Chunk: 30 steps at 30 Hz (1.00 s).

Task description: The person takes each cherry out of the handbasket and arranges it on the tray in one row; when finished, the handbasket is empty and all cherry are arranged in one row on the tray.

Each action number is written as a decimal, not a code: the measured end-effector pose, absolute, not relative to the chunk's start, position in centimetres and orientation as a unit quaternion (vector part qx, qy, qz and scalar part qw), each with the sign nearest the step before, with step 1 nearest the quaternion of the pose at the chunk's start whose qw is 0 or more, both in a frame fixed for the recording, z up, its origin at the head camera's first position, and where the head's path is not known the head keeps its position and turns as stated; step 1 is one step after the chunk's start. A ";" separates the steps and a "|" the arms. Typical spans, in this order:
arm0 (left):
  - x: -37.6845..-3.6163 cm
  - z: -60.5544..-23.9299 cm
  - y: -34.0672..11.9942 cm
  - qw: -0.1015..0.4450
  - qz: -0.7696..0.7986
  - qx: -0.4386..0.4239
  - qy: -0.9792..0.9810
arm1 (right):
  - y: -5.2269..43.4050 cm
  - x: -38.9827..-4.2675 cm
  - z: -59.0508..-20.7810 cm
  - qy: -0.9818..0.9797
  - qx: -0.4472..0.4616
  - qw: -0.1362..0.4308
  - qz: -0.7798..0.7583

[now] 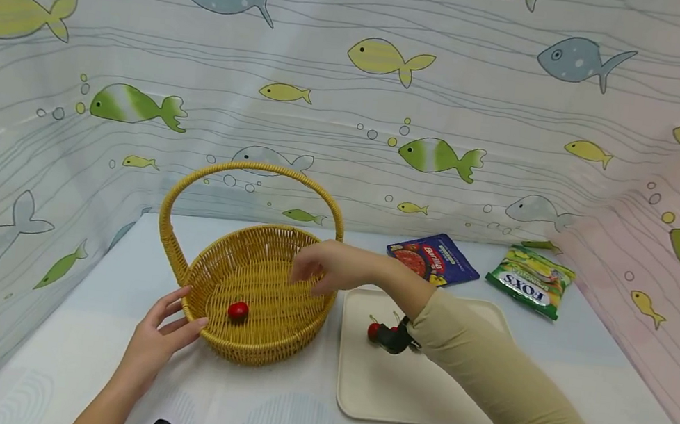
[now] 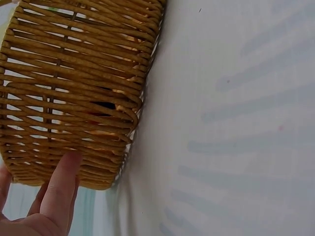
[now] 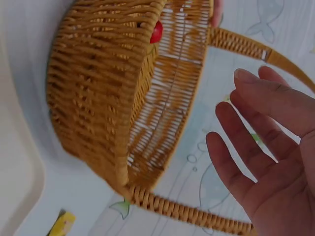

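A round wicker basket [image 1: 261,353] with a tall arched handle [image 1: 257,166] stands on the table. One red cherry [image 1: 238,311] lies in its left front part; the same cherry [image 3: 156,32] shows past the rim in the right wrist view. My left hand [image 1: 157,338] rests against the basket's left side, with thumb and fingertips spread along the rim and outer wall. Over the basket's right side hovers my right hand [image 1: 336,267], fingers loosely bent and holding nothing. In the right wrist view its palm and fingers [image 3: 236,132] are apart from the basket.
Right of the basket lies a cream tray [image 1: 419,403] with red cherries [image 1: 373,331], partly hidden by the right wrist's black camera [image 1: 395,337]. Behind it are a blue Barilla pouch [image 1: 435,258] and a green Fox's bag [image 1: 530,279]. A fish-patterned curtain [image 1: 325,119] surrounds the table.
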<state>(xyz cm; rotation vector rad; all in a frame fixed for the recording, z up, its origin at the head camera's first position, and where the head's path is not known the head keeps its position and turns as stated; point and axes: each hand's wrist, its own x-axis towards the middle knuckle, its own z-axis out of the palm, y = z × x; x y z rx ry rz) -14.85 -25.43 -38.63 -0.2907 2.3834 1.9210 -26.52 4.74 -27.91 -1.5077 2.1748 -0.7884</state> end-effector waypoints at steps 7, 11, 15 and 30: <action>-14.8 -38.6 -25.4 0.027 0.617 -0.094 0.781 | 0.8 -27.4 -28.5 0.775 -0.539 0.211 -0.255; -14.8 -38.6 -25.4 0.032 0.620 -0.095 0.778 | -1.2 -27.9 -29.1 0.779 -0.528 0.231 -0.247; -14.8 -38.5 -25.4 0.032 0.619 -0.092 0.779 | -2.9 -28.7 -29.7 0.789 -0.507 0.256 -0.233; -15.0 -38.5 -25.5 0.033 0.611 -0.092 0.786 | -7.0 -30.6 -31.4 0.807 -0.491 0.293 -0.146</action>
